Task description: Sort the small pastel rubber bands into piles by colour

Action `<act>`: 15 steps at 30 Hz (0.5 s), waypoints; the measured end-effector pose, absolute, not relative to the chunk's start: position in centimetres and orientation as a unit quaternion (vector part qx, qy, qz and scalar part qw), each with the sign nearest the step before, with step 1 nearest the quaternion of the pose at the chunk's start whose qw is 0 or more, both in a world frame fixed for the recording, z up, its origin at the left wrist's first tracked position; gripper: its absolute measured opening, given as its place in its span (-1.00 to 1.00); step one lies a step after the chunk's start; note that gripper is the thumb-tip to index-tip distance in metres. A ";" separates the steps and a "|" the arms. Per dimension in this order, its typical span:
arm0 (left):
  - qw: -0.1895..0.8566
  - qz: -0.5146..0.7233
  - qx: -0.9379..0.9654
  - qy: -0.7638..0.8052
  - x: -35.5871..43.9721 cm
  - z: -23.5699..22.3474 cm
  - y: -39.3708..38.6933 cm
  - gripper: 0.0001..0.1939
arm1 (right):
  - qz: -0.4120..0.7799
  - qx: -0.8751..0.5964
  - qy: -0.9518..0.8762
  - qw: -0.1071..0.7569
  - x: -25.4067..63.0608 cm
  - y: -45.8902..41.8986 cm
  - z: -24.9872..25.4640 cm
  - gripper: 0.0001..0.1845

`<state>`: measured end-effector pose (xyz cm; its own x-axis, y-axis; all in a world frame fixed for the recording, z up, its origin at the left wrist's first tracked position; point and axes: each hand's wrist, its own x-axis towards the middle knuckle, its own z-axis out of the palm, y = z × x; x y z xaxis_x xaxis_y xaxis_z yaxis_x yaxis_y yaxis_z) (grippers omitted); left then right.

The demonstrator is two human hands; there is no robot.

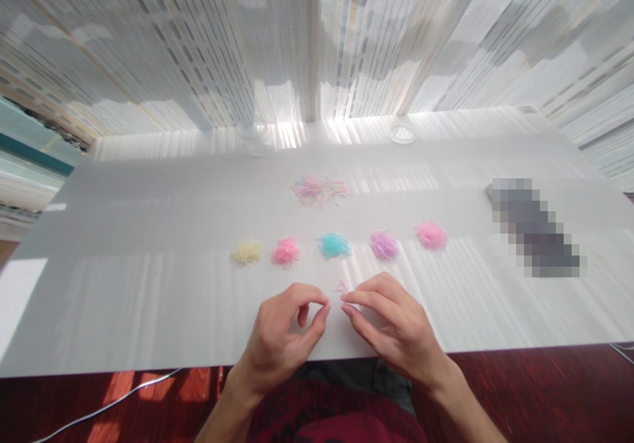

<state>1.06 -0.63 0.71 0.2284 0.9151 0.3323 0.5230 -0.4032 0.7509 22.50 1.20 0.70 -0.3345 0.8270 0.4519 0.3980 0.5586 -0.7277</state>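
My left hand is closed in a pinch, thumb tip against fingertip; whatever it holds, if anything, is too small to make out. Facing it, a short distance away, my right hand has its thumb and fingers drawn together. A few thin pink elastic bands show at its fingertips. Beyond both hands lies a row of small elastic-band piles: yellow, coral pink, turquoise, purple and pink. Behind this row a loose mixed-colour pile is spread out.
Everything lies on a white table. A clear round container and a clear round lid are at its far edge, by a striped curtain. A blurred-out dark oblong object lies at the right. A white cable crosses the floor.
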 end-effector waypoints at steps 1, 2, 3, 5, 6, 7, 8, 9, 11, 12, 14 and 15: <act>0.255 0.389 0.741 0.485 1.1 0.8 -0.6 -0.87 | 0.252 -0.395 -0.777 0.420 22.5 1.2 0.8 -0.76; 0.258 0.390 0.740 0.483 1.1 0.8 -0.7 -0.87 | 0.248 -0.395 -0.778 0.421 22.4 1.1 0.9 -0.76; 0.260 0.392 0.740 0.481 1.2 0.8 -0.7 -0.86 | 0.243 -0.393 -0.780 0.422 22.4 1.1 1.0 -0.76; 0.262 0.398 0.743 0.470 1.3 0.9 -0.7 -0.84 | 0.235 -0.389 -0.783 0.425 22.3 1.0 1.3 -0.77; 0.262 0.401 0.745 0.465 1.4 0.9 -0.8 -0.84 | 0.233 -0.388 -0.784 0.426 22.3 1.0 1.4 -0.78; 0.260 0.402 0.746 0.462 1.5 1.0 -0.8 -0.83 | 0.232 -0.388 -0.784 0.425 22.3 1.0 1.4 -0.79; 0.258 0.403 0.748 0.461 1.5 1.0 -0.8 -0.83 | 0.233 -0.387 -0.785 0.425 22.3 1.0 1.5 -0.80; 0.256 0.403 0.748 0.461 1.6 1.1 -0.8 -0.83 | 0.235 -0.388 -0.784 0.423 22.3 1.0 1.6 -0.82; 0.255 0.406 0.746 0.462 1.7 1.2 -0.8 -0.83 | 0.243 -0.389 -0.784 0.418 22.3 0.9 1.6 -0.83; 0.257 0.409 0.744 0.462 1.7 1.3 -0.9 -0.83 | 0.247 -0.389 -0.784 0.416 22.3 0.9 1.6 -0.83; 0.267 0.415 0.738 0.460 1.8 1.5 -0.9 -0.83 | 0.258 -0.389 -0.780 0.416 22.2 0.8 1.6 -0.84; 0.274 0.418 0.735 0.458 1.9 1.6 -0.9 -0.83 | 0.265 -0.390 -0.778 0.416 22.1 0.7 1.7 -0.84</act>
